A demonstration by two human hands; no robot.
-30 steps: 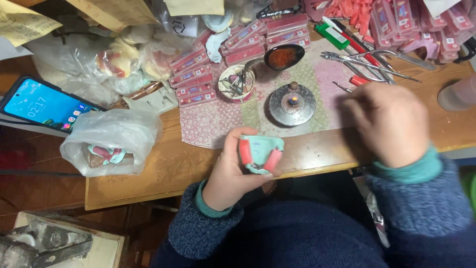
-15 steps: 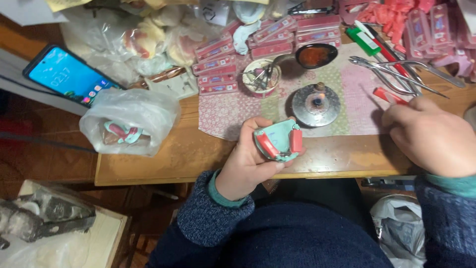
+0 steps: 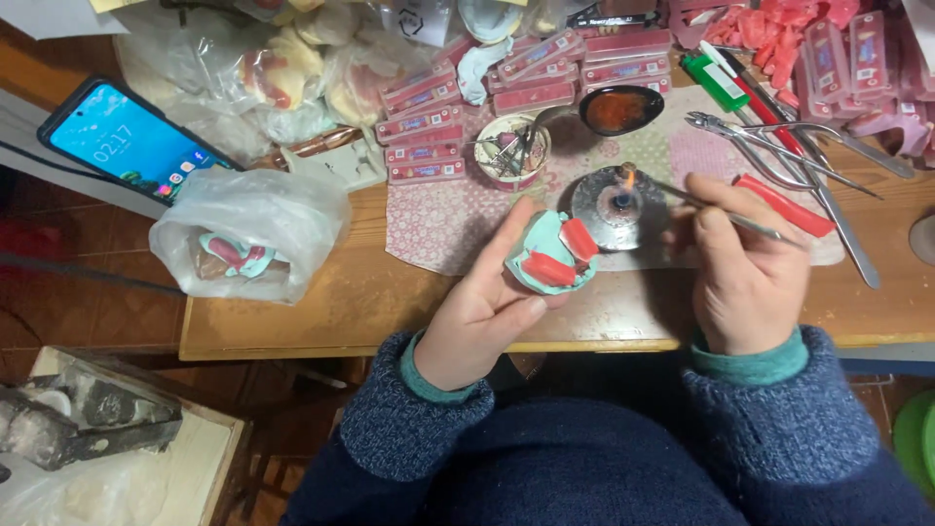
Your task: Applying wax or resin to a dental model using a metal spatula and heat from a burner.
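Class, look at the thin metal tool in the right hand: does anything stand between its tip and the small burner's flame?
Nothing visible does. The right hand holds the thin metal tool with its tip at the burner flame.

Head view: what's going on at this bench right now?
A person sits at a cluttered wooden table. The left hand holds a teal dental cast with red wax blocks. The right hand holds a thin metal tool, its tip at the flame of a small burner.
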